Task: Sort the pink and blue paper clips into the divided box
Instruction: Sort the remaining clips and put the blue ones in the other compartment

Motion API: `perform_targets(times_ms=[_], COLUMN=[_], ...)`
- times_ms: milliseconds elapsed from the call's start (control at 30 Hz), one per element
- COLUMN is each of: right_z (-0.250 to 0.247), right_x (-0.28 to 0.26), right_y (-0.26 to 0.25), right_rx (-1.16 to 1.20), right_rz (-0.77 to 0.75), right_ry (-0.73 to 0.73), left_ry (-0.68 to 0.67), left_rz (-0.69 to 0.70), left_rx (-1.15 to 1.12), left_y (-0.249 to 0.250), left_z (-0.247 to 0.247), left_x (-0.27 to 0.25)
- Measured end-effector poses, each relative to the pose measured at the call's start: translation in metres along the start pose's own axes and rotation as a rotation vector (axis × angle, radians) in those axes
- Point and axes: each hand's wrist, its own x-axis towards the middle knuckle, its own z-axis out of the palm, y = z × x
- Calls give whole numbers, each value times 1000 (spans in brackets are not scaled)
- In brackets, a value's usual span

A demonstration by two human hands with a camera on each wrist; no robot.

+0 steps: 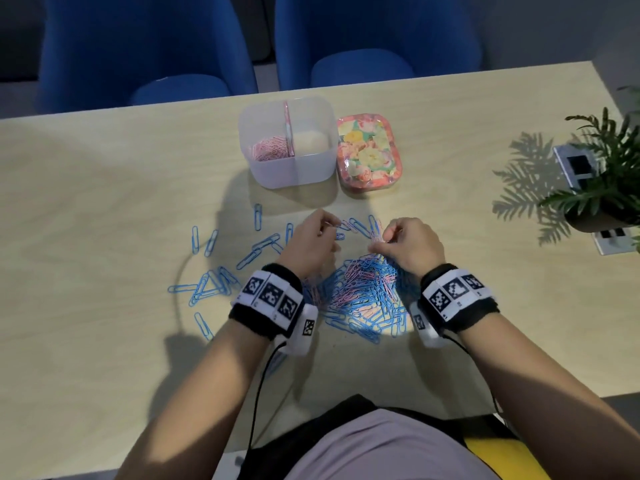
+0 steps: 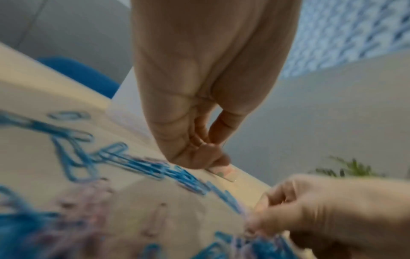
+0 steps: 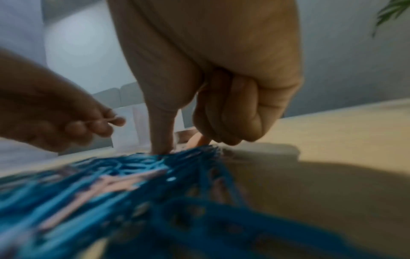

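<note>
The translucent divided box [image 1: 313,169] stands at the table's far middle, with pink clips [image 1: 272,148] heaped in its left compartment. A mixed pile of pink and blue paper clips [image 1: 363,289] lies between my wrists. Loose blue clips [image 1: 214,271] are scattered to its left. My left hand [image 1: 329,230] hovers past the pile, fingers curled, pinching a thin pink clip [image 3: 99,121]. My right hand [image 1: 379,240] has thumb and forefinger down at the pile's far edge, pinching pink clips [image 1: 376,233]. In the right wrist view the thumb tip [image 3: 162,149] touches the blurred pile.
The box's floral lid [image 1: 369,152] lies just right of the box. A potted plant [image 1: 606,174] and table power sockets [image 1: 581,164] sit at the far right. Two blue chairs [image 1: 145,46] stand behind the table. Bare tabletop spreads on the left.
</note>
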Motion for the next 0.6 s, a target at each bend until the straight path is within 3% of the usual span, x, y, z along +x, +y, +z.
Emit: perform_targets(times_ms=[67, 133, 233, 333, 433, 600], right_z=[5, 7, -5, -23, -38, -50], right_x=[1, -1, -14, -22, -25, -34], right_y=[4, 11, 16, 26, 39, 50], right_rx=[117, 329, 649, 855, 1090, 1446], right_rz=[11, 37, 93, 197, 270, 358], right_ry=[-58, -89, -65, -25, -51, -265], left_ry=[-102, -146, -117, -195, -277, -401], left_rz=[-118, -139, 130, 342, 427, 489], left_rx=[-236, -301, 128, 463, 589, 812], left_y=[12, 21, 27, 30, 32, 39], left_z=[3, 7, 21, 34, 39, 41], left_x=[11, 21, 36, 49, 60, 74])
